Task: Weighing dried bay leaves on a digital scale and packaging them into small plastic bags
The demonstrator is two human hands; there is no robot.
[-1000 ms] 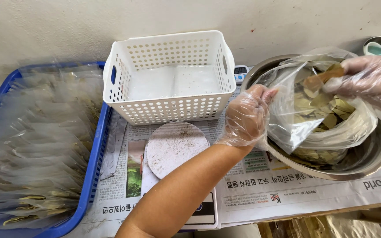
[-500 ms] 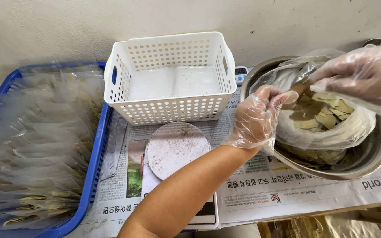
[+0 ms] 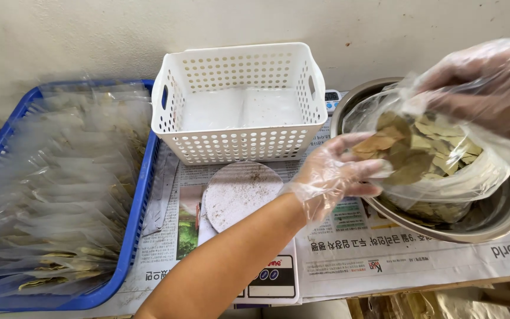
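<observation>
1. Head view, hands: left hand (image 3: 340,174), in a thin clear glove, fingers curled against the side of a clear plastic bag (image 3: 438,156) of dried leaves (image 3: 423,147). Right hand (image 3: 479,82), also gloved, grips the bag's upper edge (exact finger hold blurred behind plastic).
2. The bag sits over a steel bowl (image 3: 503,212) at right, on newspaper (image 3: 385,260).
3. Centre: white perforated basket (image 3: 240,103), with a small scale with round plate (image 3: 240,189) in front of it.
4. Left: blue tray (image 3: 137,218) stacked with filled clear packets (image 3: 54,195).
</observation>
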